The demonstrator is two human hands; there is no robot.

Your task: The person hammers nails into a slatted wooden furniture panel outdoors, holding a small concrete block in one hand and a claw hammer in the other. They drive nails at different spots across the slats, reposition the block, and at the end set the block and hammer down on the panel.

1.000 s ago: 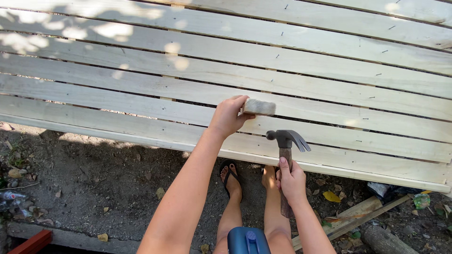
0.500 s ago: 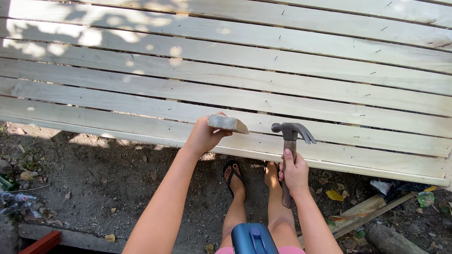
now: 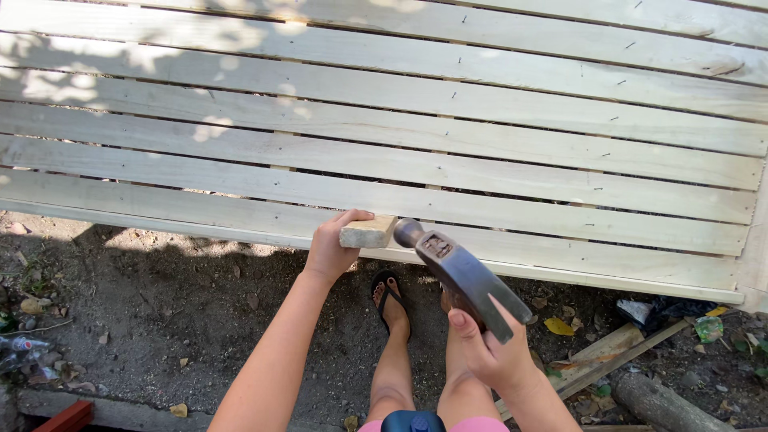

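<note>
Left grip (image 3: 332, 250) closed on wood block (image 3: 367, 233) at slat panel (image 3: 480, 160) edge; right grip (image 3: 488, 352) wraps hammer (image 3: 460, 272), head touching block.

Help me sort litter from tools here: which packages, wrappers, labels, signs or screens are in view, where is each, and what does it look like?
Green wrapper: crumpled, on the dirt at far right, below the slatted panel.
White and dark plastic scrap: crumpled, just left of the green one.
Clear plastic bottle: lying at the far left edge.
Label on the hammer: small patch on the head, too blurred to describe.
No signs or screens.
</note>
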